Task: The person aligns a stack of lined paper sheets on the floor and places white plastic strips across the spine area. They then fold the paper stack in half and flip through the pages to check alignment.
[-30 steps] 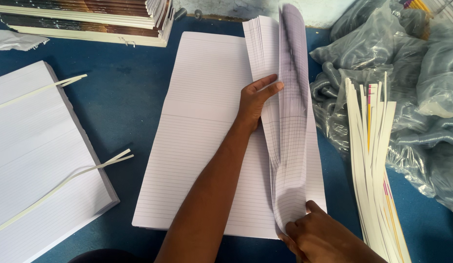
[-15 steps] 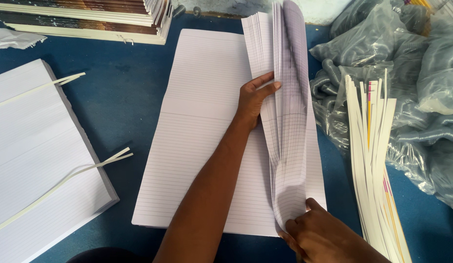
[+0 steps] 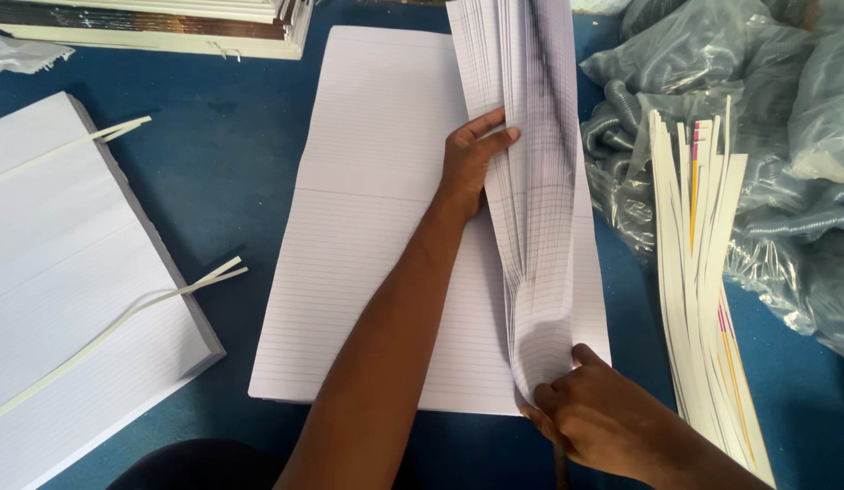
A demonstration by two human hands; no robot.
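A stack of large white ruled sheets [image 3: 377, 236] lies flat on the blue table. Its right part is lifted and fanned upright as a bundle of sheets [image 3: 531, 181]. My left hand [image 3: 472, 159] reaches in from below, fingers pressed into the fan near its middle, thumb on the flat sheets' side. My right hand [image 3: 590, 422] pinches the bundle's curled near corner at the stack's bottom right edge.
A second pile of ruled paper [image 3: 68, 272] with thin white strips [image 3: 122, 313] across it lies at the left. Finished books [image 3: 168, 23] are stacked at the top. Stiff white cover sheets [image 3: 703, 272] and grey plastic wrap [image 3: 776, 136] lie at the right.
The fanned sheets have spread a little wider and stand more upright. Both hands stay in nearly the same places.
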